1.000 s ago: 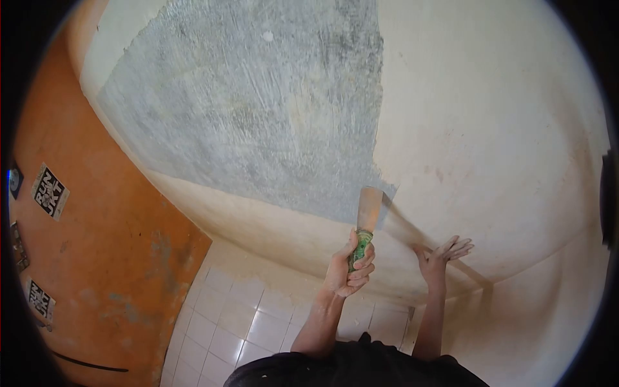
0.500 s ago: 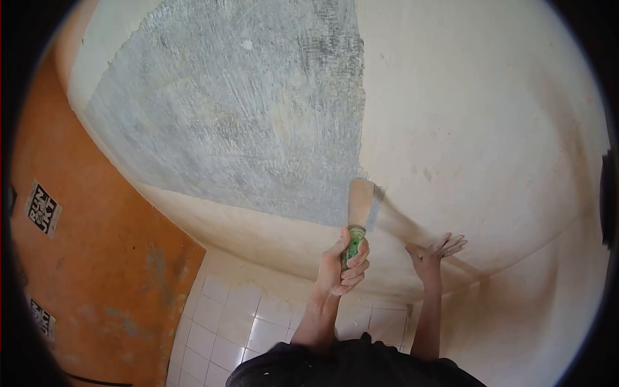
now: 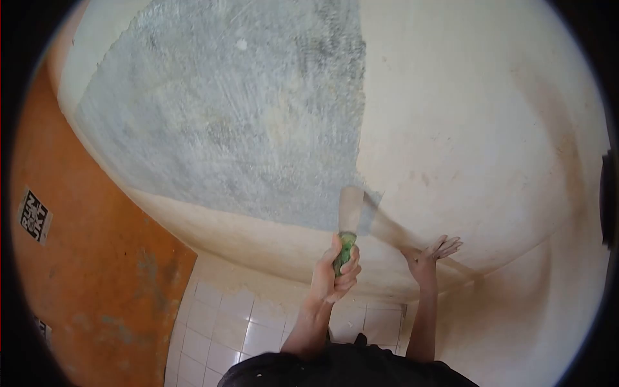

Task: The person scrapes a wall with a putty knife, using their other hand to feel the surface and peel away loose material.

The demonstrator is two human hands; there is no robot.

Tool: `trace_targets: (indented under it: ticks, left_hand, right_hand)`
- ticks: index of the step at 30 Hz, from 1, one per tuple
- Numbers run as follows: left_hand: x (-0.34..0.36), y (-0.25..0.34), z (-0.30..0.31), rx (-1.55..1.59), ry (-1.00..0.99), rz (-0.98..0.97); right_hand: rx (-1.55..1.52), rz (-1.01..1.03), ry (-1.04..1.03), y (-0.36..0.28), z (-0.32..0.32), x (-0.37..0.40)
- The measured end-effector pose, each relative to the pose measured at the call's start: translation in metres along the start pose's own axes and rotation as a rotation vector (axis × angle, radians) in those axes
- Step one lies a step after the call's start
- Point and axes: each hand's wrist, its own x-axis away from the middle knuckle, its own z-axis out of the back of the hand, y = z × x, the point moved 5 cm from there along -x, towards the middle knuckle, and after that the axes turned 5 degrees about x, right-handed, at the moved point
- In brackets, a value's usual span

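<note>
since a second ago our left hand and the scraper are sitting a little further left along the wall, and the orange surface is sliding towards the frame's edge. nearest us, our dark shirt is filling the bottom. our left hand is clenching the scraper's green handle, its blade lying against the cream wall at the lower right corner of the bare grey patch. our right hand is resting open, fingers spread flat on the wall just beside. beyond, white tiles are meeting the orange surface, which is bearing a sticker.
</note>
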Motion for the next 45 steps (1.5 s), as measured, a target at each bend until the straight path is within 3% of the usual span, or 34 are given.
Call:
trace_targets:
  ticks: [7,9,14,34,37,40,45]
  left_hand:
    - [-0.01,0.018,-0.043,-0.065,-0.017,-0.057]
    - [-0.001,0.002,-0.014,-0.035,-0.014,-0.038]
    - [0.003,0.001,-0.022,0.043,-0.003,0.045]
    - [0.005,0.001,-0.01,0.009,0.072,0.028]
    - [-0.022,0.014,-0.049,-0.101,-0.126,-0.063]
    - [-0.028,0.019,-0.066,-0.134,-0.146,-0.08]
    - [-0.005,-0.001,-0.015,-0.007,0.002,0.02]
  right_hand:
    - [-0.003,0.012,0.003,-0.001,-0.004,0.002]
    - [0.001,0.013,0.018,-0.004,0.002,0.0]
    - [0.007,-0.033,-0.011,-0.002,-0.003,0.005]
    - [0.004,-0.014,0.01,-0.01,0.005,-0.003]
    - [0.038,0.025,0.029,-0.008,0.001,0.002]
    - [0.0,0.004,-0.011,-0.005,0.0,0.002]
    - [-0.004,-0.01,0.012,-0.001,-0.002,-0.004]
